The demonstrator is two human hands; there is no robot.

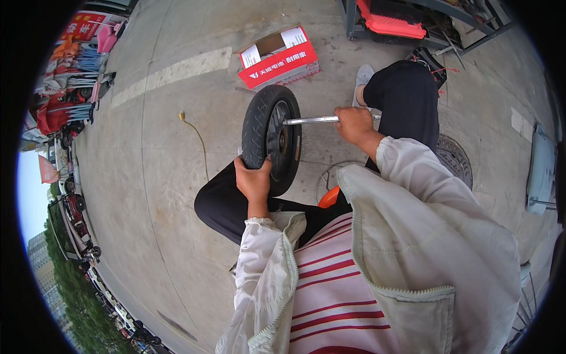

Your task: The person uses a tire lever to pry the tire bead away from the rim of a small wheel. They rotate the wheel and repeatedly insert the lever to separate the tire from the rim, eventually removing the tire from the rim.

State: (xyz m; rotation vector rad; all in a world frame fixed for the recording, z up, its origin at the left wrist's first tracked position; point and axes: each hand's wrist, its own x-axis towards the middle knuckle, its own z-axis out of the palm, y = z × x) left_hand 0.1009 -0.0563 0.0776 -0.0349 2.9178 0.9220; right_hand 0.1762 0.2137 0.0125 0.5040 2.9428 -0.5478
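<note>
A small wheel (pixel 256 131) with a black tyre and a dark rim stands upright in front of my left knee. Its side face is turned to the right. My left hand (pixel 254 182) grips the lower edge of the tyre, thumb over the side. In my right hand (pixel 355 125), closed in a fist, is a long silver metal bar (pixel 315 120), held about level. One end of the bar reaches the rim near the hub (pixel 283 141); its other end sticks out past my fist. Whether that tip is hooked on the rim or only rests there, I cannot tell.
Beyond the wheel lies a red and white cardboard box (pixel 280 61), its top open. A yellow cord (pixel 197 133) trails over the concrete at left. A metal rack with a red tool case (pixel 392 22) stands far right. Near my right leg is a round manhole cover (pixel 454 158).
</note>
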